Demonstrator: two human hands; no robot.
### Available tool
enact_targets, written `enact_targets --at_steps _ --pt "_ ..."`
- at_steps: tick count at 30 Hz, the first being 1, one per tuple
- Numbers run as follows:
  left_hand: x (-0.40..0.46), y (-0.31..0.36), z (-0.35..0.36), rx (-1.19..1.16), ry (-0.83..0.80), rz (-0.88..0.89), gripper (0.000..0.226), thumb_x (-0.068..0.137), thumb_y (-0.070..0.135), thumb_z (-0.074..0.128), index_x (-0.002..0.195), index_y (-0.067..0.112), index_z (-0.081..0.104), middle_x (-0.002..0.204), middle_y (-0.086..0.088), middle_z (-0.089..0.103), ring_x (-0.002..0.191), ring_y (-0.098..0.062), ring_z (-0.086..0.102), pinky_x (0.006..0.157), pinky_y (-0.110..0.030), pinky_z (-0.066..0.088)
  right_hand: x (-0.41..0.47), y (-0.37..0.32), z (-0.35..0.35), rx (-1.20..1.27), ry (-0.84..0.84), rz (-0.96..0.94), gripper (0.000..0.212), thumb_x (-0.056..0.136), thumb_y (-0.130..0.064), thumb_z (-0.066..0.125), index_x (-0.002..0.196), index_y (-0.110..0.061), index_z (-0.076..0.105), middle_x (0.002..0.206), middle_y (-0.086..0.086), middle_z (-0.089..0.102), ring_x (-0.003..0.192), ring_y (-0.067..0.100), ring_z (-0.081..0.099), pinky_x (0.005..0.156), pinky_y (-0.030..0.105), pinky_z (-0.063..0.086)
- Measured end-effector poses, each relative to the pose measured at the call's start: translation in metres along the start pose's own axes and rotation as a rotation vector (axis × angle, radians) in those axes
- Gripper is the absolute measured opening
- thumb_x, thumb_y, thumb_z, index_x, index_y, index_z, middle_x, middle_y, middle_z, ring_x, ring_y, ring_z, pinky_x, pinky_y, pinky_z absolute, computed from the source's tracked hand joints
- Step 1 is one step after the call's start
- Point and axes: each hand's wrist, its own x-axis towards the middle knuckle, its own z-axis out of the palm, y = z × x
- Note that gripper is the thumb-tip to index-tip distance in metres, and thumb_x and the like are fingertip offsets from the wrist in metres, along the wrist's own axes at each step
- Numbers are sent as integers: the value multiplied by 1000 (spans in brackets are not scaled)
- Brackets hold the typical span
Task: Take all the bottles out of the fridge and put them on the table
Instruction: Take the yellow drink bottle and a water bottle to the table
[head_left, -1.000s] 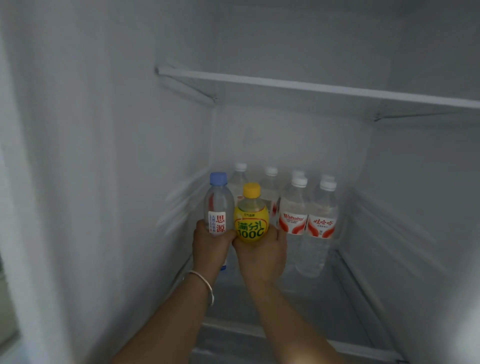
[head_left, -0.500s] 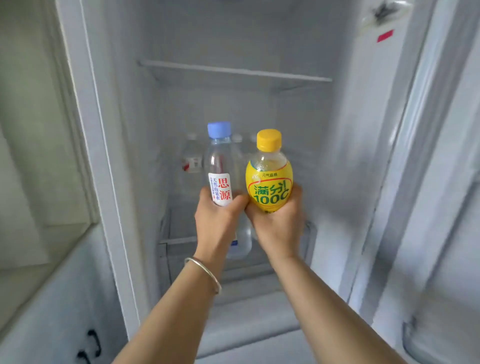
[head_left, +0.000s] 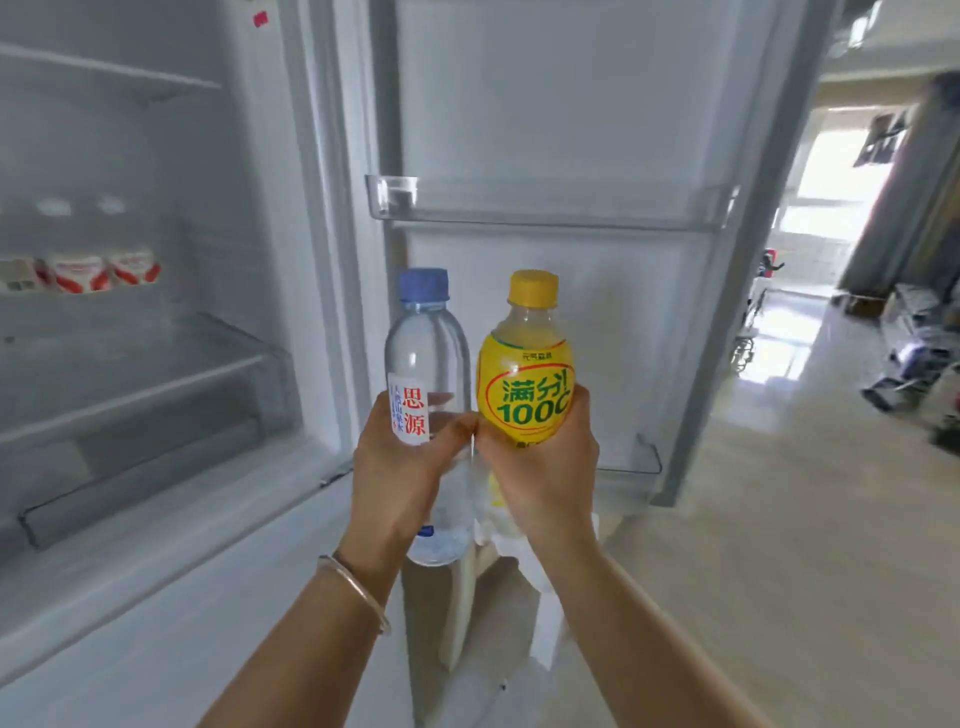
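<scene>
My left hand (head_left: 400, 467) grips a clear water bottle (head_left: 426, 353) with a blue cap and a white label, held upright. Right beside it, my right hand (head_left: 545, 467) grips a round yellow drink bottle (head_left: 524, 384) with a yellow cap. Both bottles are outside the fridge, in front of its open door (head_left: 571, 104). Inside the fridge at the left, several clear bottles with red-and-white labels (head_left: 83, 270) stand on a shelf, blurred.
The fridge's glass shelves (head_left: 130, 384) and lower ledge fill the left. An empty door bin (head_left: 545, 208) hangs on the open door. To the right, a tiled floor (head_left: 805, 519) leads past clutter (head_left: 924, 364) toward a bright doorway.
Both hands have drawn the two bottles out of the fridge. My view has swung right, so the fridge interior is now at the left and the room shows on the right.
</scene>
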Motion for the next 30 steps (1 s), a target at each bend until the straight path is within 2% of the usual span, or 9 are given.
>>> enact_targets --at_steps 5,10,15,19,23,27,30 --pt "-40 -1 127 -18 -145 -25 62 49 51 72 103 21 62 94 3 73 88 -19 71 86 -46 56 22 34 -129 -88 142 17 60 60 -29 82 111 -21 50 80 -17 56 77 9 57 67 23 47" --pt "-97 1 252 -23 -190 -44 64 47 59 72 97 21 61 86 3 73 82 -14 70 84 -42 57 50 74 -256 -106 205 101 54 61 -27 80 105 -16 52 85 -7 61 85 20 60 75 31 48" --pt "-121 -5 346 -15 -214 -121 67 44 56 73 98 17 61 81 3 71 80 -14 70 82 -43 58 81 109 -341 -127 228 195 51 64 -30 79 104 -17 51 75 -15 53 79 16 54 72 27 41" --pt "-116 -21 395 19 -214 -143 54 59 44 78 101 15 60 83 3 69 83 -17 69 83 -46 57 108 143 -378 -153 245 254 50 66 -32 77 105 -15 51 79 -10 52 81 19 53 72 28 41" --pt "-86 -48 438 49 -185 -175 65 46 60 71 97 21 60 86 1 70 85 -18 69 82 -47 57 150 184 -392 -167 232 304 51 67 -32 76 108 -14 50 78 -10 50 79 19 49 72 27 37" --pt "-36 -78 484 66 -159 -192 71 44 61 70 100 18 60 87 -3 71 83 -20 70 80 -47 58 209 226 -383 -185 196 326 52 67 -33 76 108 -15 50 74 -13 47 78 19 50 71 28 38" --pt "17 -102 517 68 -146 -192 63 50 54 73 101 18 60 88 -3 70 82 -20 70 79 -45 58 267 255 -365 -199 167 330 51 67 -34 76 107 -16 49 74 -13 48 77 19 50 70 27 38"
